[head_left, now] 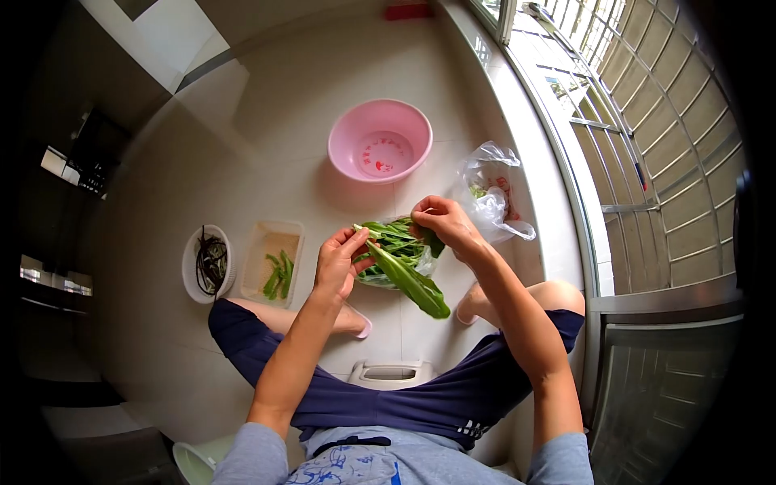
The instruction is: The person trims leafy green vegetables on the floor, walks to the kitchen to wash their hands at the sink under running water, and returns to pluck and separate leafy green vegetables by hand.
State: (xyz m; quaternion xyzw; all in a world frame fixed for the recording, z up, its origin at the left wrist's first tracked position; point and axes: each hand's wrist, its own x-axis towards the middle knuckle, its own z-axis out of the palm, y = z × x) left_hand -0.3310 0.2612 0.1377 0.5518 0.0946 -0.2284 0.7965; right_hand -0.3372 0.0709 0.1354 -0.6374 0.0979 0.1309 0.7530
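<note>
A: How does the left hand (335, 260) stand?
B: Its grip is closed in a pinch, thumb and fingertips pressed together on the pale stem end of a long leafy stalk (411, 283). The other fingers curl loosely beside it.
A: Where is that stalk exactly?
B: In the air between the two hands, above the floor (267, 174). It slants down from the left fingertips, its broad leaf tip pointing toward the gap between the knees.
A: And the right hand (449, 222)?
B: Also closed, thumb and index finger drawn together. A dark leaf (431, 240) hangs just under them, caught in the pinch; the exact contact is hidden behind the fingers.
A: What is below the hands?
B: A heap of greens (394, 238) in a clear plastic bag (424, 263), partly covered by the stalk and the fingers.
A: What else is near?
B: Beyond the greens, a pink basin (338, 147) with a red print on its bottom. To the right, by the ledge, a white plastic bag (488, 217) with something inside. To the left, a rectangular tub (254, 257) holds short green pieces (279, 275), and just beside it a round white basket (191, 281) holds long dark strands (212, 259).
</note>
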